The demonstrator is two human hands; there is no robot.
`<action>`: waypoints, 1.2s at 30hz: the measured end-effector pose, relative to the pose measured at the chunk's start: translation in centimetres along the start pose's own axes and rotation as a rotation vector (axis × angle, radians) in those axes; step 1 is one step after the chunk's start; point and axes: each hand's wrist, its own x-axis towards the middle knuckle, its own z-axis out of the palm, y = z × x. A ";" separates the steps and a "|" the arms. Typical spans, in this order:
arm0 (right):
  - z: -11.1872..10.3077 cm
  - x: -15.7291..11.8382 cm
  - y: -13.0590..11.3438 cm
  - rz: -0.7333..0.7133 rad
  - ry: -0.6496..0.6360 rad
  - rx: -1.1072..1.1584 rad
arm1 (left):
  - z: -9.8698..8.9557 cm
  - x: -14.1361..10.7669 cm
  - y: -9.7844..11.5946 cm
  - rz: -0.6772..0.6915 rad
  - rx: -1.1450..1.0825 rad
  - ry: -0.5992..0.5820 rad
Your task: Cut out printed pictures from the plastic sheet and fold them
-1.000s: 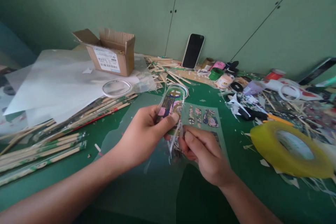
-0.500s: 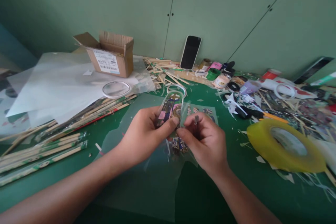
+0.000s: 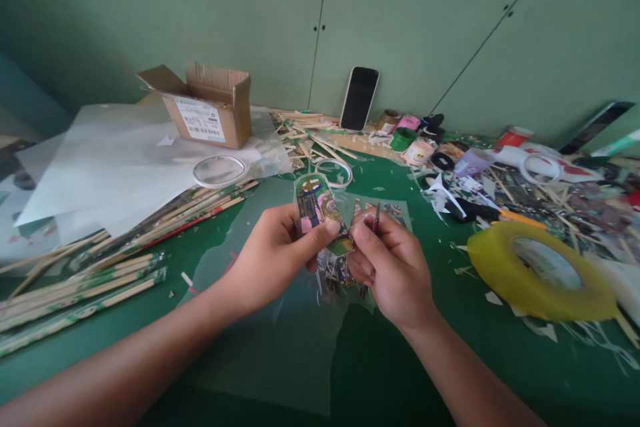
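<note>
My left hand (image 3: 280, 250) is closed on a flat, round-ended decorated piece (image 3: 313, 203), patterned in green, pink, blue and gold. The thumb presses on its face. My right hand (image 3: 393, 260) is closed close to the piece's lower right corner. A thin dark metal tool (image 3: 377, 213) pokes up between its fingers; the rest is hidden, so its kind is unclear. Below both hands, a translucent sheet (image 3: 280, 340) lies on the green table, with small patterned pieces (image 3: 337, 270) on it.
An open cardboard box (image 3: 215, 113) stands at the back left on white sheets (image 3: 125, 153). A phone (image 3: 360, 99) leans against the green wall. Bundled wooden sticks (image 3: 85, 293) lie left. At right are a yellow tape roll (image 3: 485, 267), scraps and small tape rolls (image 3: 403, 139).
The decorated piece has tilted left at its top and shows its face more plainly. My right fingers have shifted slightly beside its lower corner, and the dark tool shows at a different angle.
</note>
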 end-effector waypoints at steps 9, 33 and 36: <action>-0.2 0.1 -0.4 0.111 -0.052 0.142 | 0.1 0.2 0.0 -0.013 -0.077 -0.029; -0.4 0.2 0.2 -0.059 0.176 -0.289 | 0.2 0.1 -0.2 -0.023 0.180 0.053; -0.2 0.4 0.3 -0.046 0.168 -0.187 | 0.3 0.2 -0.1 -0.024 0.126 0.052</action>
